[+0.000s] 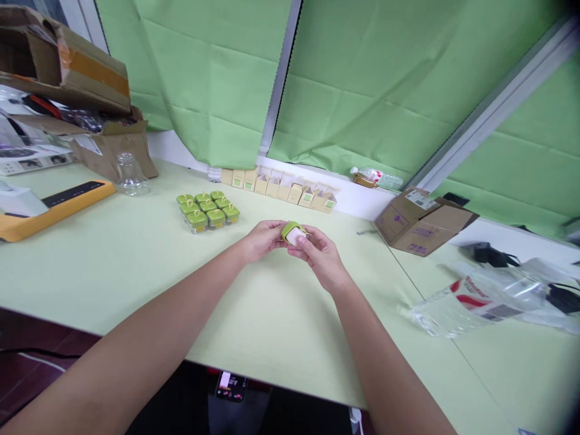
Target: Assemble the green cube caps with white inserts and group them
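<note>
Out over the table, my two hands meet around a small green square lid (287, 229). My left hand (264, 240) is closed on the lid's left side, its fingertips partly hidden behind it. A pale pinkish-white rounded block (296, 234) sits within the lid's opening, and the thumb of my right hand (322, 257) presses on it. The other right fingers curl under and behind the lid. To the left stand small clear jars with green lids (208, 209), packed in a square block, each with a light yellow loop on top.
Small cream cartons (283, 190) line the table's back edge. A clear glass jar (130, 175), yellow-orange device (67, 208) and cardboard boxes (106, 148) stand left. Rightward are an open carton (417, 223) and large plastic bottle (471, 302). A phone (231, 385) lies below the front edge.
</note>
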